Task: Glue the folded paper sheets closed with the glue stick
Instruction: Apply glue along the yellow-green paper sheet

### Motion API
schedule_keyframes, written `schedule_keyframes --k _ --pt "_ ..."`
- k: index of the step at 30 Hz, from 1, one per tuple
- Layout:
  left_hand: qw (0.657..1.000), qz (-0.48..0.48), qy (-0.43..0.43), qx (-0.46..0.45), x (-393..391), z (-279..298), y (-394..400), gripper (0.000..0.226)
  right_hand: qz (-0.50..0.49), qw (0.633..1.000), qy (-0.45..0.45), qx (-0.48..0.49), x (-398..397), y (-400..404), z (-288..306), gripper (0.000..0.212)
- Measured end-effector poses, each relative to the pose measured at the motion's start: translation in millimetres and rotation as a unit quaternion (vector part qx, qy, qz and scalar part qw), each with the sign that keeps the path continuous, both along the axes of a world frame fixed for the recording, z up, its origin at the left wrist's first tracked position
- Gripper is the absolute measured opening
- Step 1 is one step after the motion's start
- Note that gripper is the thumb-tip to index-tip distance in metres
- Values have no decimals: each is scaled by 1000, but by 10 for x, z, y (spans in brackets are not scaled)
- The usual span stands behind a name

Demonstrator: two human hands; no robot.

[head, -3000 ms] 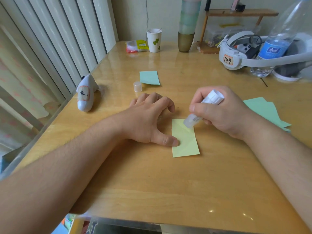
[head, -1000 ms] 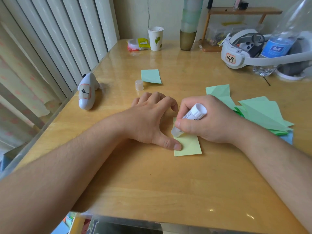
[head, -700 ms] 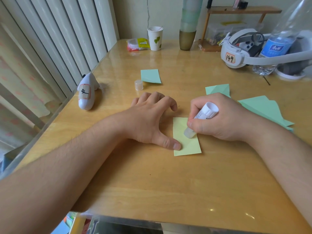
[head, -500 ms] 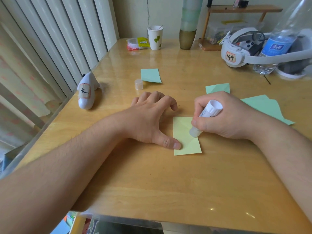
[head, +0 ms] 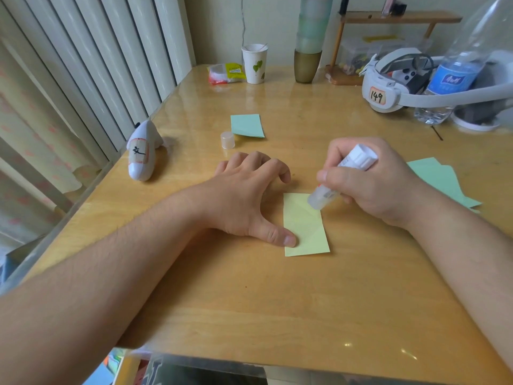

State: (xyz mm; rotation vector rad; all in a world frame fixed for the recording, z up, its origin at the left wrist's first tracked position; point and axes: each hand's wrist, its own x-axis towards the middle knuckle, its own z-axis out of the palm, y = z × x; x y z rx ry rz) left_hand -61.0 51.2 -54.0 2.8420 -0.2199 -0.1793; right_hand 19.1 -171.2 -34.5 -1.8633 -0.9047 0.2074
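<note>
A folded yellow-green paper sheet (head: 305,229) lies flat on the wooden table (head: 277,301). My left hand (head: 247,198) rests beside it, its thumb tip pressing the sheet's lower left edge and its fingers curled down onto the table. My right hand (head: 372,182) grips a white glue stick (head: 344,173) tilted down to the left, with the clear tip touching the sheet's upper right corner. The glue stick's cap (head: 227,140) stands on the table beyond my left hand.
A folded green sheet (head: 247,125) lies past the cap. More green sheets (head: 444,182) lie right of my right hand. A white controller (head: 141,151) rests near the left edge. A paper cup (head: 254,63), a headset (head: 394,87) and a water bottle (head: 455,73) stand at the back.
The glue stick has swept back and forth over the sheet, ending at its upper right corner. My left hand has kept its thumb on the sheet. The view shifted slightly.
</note>
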Motion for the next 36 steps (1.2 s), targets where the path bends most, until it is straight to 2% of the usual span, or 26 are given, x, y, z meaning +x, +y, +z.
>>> schedule_keyframes --k 5,10,14,22,33,36 --pt "1000 -3 2 2 -3 -2 3 94 41 997 -10 -60 -95 114 -86 18" --pt "1000 -11 9 6 -14 9 18 98 48 992 -21 -111 -119 148 -130 24" --pt "1000 -11 8 8 -20 16 4 97 51 992 -18 -117 -125 144 -101 15" --pt "1000 -12 6 0 -33 28 -2 95 45 983 -22 -176 -94 -15 43 17" --pt "1000 -14 3 -7 -29 17 4 93 32 980 -38 -191 -60 -42 43 18" --pt "1000 -16 3 -8 -30 21 11 93 45 989 -23 -140 -54 -62 62 27"
